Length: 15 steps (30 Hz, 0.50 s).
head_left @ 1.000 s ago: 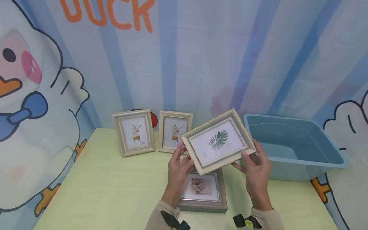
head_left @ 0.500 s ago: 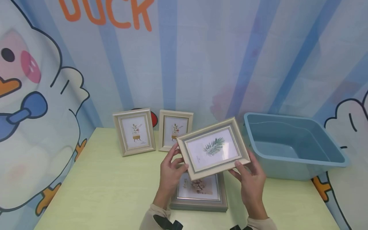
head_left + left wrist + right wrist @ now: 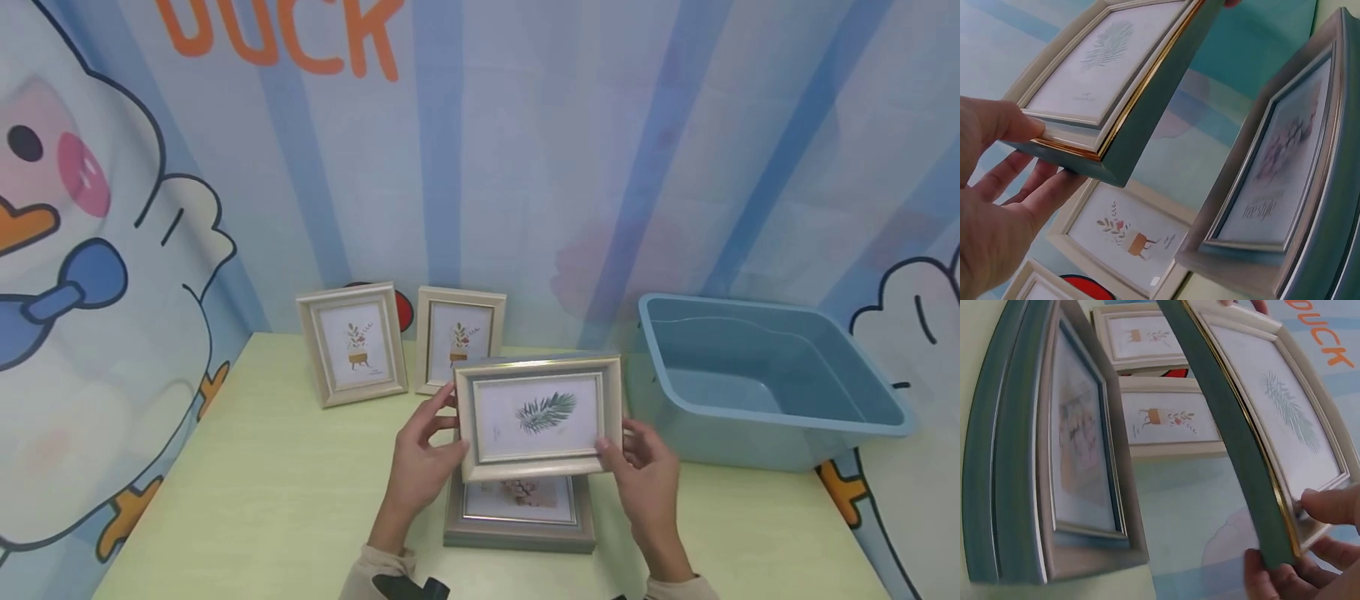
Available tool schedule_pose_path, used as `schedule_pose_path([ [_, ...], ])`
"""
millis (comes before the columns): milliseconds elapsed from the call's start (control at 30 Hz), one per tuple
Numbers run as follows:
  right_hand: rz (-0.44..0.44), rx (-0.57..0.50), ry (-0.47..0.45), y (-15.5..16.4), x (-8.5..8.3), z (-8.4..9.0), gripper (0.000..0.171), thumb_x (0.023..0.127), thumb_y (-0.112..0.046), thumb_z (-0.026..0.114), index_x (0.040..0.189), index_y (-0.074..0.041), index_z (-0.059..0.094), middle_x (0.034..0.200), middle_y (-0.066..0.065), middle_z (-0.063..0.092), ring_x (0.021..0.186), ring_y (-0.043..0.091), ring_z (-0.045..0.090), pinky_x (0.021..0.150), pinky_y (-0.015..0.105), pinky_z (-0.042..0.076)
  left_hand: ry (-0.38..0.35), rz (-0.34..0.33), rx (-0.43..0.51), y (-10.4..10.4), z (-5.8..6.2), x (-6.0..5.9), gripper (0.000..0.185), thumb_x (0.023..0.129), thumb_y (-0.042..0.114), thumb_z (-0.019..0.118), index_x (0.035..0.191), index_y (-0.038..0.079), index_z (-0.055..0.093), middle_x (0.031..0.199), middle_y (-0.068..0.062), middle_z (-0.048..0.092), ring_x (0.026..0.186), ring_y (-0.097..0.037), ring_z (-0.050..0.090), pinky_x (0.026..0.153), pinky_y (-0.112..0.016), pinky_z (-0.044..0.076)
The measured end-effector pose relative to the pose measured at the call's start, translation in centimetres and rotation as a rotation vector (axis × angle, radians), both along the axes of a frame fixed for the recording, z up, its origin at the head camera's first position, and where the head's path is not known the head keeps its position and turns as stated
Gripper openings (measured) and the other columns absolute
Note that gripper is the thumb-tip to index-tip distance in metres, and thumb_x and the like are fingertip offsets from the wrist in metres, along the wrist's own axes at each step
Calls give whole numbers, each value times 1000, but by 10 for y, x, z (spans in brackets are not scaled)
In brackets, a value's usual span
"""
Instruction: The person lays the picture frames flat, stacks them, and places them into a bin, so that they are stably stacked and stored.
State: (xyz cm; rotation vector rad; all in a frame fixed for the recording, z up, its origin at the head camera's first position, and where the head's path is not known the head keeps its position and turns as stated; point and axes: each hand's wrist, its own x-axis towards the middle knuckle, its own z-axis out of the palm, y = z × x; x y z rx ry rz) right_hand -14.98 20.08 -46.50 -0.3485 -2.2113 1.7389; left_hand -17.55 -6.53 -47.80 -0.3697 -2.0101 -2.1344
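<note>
Both hands are gripping a cream picture frame (image 3: 537,416) with a green leaf print, held above a grey frame (image 3: 519,518) lying flat on the desk (image 3: 262,492). The left hand (image 3: 420,467) is pinching its left edge, and the right hand (image 3: 647,482) is pinching its right. The backdrop's orange letters are reading "UCK" (image 3: 285,33). The small caption under the leaf is too small to read.

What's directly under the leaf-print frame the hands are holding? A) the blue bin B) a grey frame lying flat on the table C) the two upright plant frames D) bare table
B: the leaf-print frame, held by the left hand and the right hand, hangs above the grey frame that lies flat on the table; the blue bin sits off to the right.
</note>
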Motion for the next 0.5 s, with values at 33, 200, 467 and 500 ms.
schedule_pose_path([
  [33,28,36,-18,1,1,0,44,89,-1,71,130,4,58,108,27,70,79,6,69,69,18,58,11,-3,-16,-1,0,1,75,75,-23,62,145,0,48,128,-25,54,98,-8,65,77,-29,62],
  [200,233,245,-122,7,-1,7,63,98,-21,65,149,-1,35,117,32,68,103,35,71,78,34,60,36,-15,-105,-6,-2,5,74,78,-21,61,146,6,50,129,-21,56,104,-23,65,81,-32,62],
  [467,499,90,-214,19,-12,23,67,106,-30,47,155,-7,7,146,39,36,133,55,44,89,57,58,148,1,-239,-8,-7,13,71,78,-20,63,141,10,56,131,-16,60,104,-35,65,81,-30,62],
  [500,517,70,-218,20,-13,24,64,107,-28,46,155,-8,8,146,38,35,133,56,44,87,57,58,167,1,-253,-8,-7,14,70,78,-20,63,141,10,56,131,-16,60,103,-35,65,81,-30,62],
])
